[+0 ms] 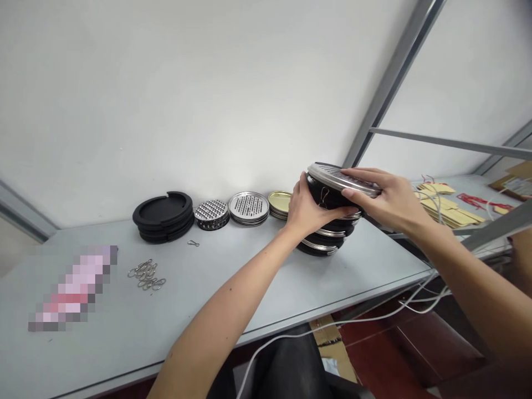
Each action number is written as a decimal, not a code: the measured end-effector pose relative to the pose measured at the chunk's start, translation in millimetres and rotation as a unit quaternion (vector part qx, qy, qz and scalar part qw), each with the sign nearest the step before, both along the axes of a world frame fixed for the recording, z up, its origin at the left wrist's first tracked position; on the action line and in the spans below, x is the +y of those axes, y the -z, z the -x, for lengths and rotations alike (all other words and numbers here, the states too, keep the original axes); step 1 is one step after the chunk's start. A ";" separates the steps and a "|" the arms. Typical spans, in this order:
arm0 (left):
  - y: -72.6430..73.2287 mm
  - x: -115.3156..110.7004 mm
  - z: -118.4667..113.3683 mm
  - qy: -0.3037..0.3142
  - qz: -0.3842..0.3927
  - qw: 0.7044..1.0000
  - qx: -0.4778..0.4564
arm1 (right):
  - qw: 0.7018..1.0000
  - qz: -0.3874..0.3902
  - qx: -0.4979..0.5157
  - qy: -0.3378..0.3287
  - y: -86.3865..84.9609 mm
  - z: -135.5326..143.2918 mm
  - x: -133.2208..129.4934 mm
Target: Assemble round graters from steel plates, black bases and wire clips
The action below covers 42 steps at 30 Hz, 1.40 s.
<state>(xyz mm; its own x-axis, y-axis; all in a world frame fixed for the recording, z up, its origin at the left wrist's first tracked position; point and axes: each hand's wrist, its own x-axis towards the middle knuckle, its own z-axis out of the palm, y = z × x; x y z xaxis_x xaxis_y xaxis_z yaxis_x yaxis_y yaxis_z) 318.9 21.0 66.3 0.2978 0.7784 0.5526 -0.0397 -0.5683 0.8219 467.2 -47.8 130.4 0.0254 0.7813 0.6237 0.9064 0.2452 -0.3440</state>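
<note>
A tall stack of black round holders with silver rims (322, 244) stands on the right part of the grey table. My left hand (305, 208) wraps round the stack's upper left side, fingers behind and thumb across the front. My right hand (380, 194) grips the right edge of the top disc (332, 174), a silver-rimmed grater disc on a black holder, which sits tilted on the stack. A small metal clip (324, 195) shows at the holder's side, between my hands.
Leftward along the wall are gold lids (279, 202), silver grater discs (248, 206), smaller graters (211, 211) and black rings (163, 216). Metal clips (147, 274) lie nearer. A white cable (366, 320) crosses below the table edge; yellow pieces (446, 208) lie beyond the metal frame.
</note>
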 end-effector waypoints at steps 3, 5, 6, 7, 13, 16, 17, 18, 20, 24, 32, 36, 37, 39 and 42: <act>-0.3 -1.9 -3.8 -0.024 0.001 1.000 0.005 | 1.000 -0.014 0.013 -0.010 2.0 -3.9 0.4; 0.9 -2.6 -4.9 -0.043 -0.002 0.999 0.005 | 0.999 -0.024 0.020 -0.015 2.9 -5.9 0.2; 1.6 -3.1 -5.0 -0.052 -0.003 0.999 0.005 | 0.999 -0.028 0.021 -0.017 2.9 -6.4 0.0; 2.1 -3.7 -4.9 -0.059 -0.004 0.998 0.005 | 0.999 -0.031 0.022 -0.018 2.8 -6.5 -0.4; -1.8 -10.5 -4.2 -0.081 -0.029 0.996 0.033 | 0.999 -0.040 0.009 -0.009 2.8 -5.1 -3.9; -4.2 -13.8 -4.8 -0.086 -0.050 0.994 0.046 | 0.999 -0.047 0.012 0.014 5.5 -5.6 -3.5; -4.2 -14.7 -5.0 -0.085 -0.052 0.994 0.047 | 0.998 -0.050 0.016 0.021 6.7 -6.0 -2.4; -3.7 -15.4 -5.1 -0.084 -0.052 0.994 0.047 | 0.998 -0.053 0.019 0.028 7.8 -6.6 -0.9; -1.5 -16.5 -5.5 -0.092 -0.049 0.993 0.047 | 0.997 -0.059 0.018 0.035 10.2 -8.3 3.4; 5.3 -16.5 -5.4 -0.098 -0.053 0.993 0.038 | 0.997 -0.070 0.001 0.027 14.1 -11.6 12.5; 12.5 -11.0 5.5 -0.048 -0.020 0.997 0.061 | 0.996 -0.070 -0.040 0.026 16.2 -11.9 14.2; 12.8 -8.6 7.1 -0.041 -0.043 0.997 0.048 | 0.997 -0.061 -0.047 0.018 15.1 -12.7 14.0; 13.1 -8.1 6.7 -0.039 -0.046 0.997 0.043 | 0.997 -0.060 -0.047 0.015 14.9 -12.7 14.0; 14.0 -7.3 5.9 -0.035 -0.048 0.998 0.033 | 0.997 -0.062 -0.045 0.012 15.2 -12.0 14.0; 15.3 -6.5 5.2 -0.030 -0.050 0.998 0.024 | 0.996 -0.072 -0.045 0.012 16.4 -9.4 13.8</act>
<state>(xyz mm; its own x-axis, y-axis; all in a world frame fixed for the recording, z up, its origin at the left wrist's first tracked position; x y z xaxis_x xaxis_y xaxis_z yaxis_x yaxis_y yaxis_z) 313.7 14.5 51.0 0.2802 0.7373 0.6148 0.0358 -0.6480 0.7608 476.6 -34.0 114.0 -0.0190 0.6828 0.7303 0.9380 0.2650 -0.2234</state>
